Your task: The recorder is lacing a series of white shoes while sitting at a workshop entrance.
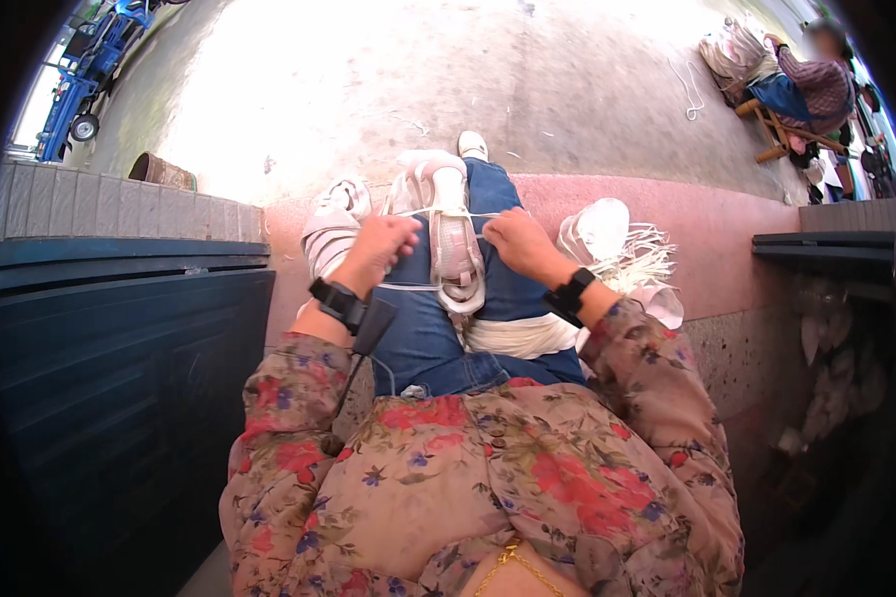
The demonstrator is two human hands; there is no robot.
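Observation:
A pale pink and white shoe upper (455, 249) lies lengthwise across my thighs. A white shoelace (475, 214) crosses it and runs out on both sides toward my hands. My left hand (390, 242) is closed at the left of the shoe upper, its fingertips pinching one side of the lace. To the right, my right hand (513, 239) is closed around the other side of the lace. Another stretch of white cord passes across my left thigh near the lower end of the upper. The fingertips are partly hidden.
More white and pink shoe uppers (331, 234) are piled left of my legs. A bundle of white laces (649, 254) hangs on the right. Dark blue door panels (129, 338) stand at left. Far right, another person (816, 85) sits on a wooden chair (772, 134); a blue vehicle (88, 75) is far left.

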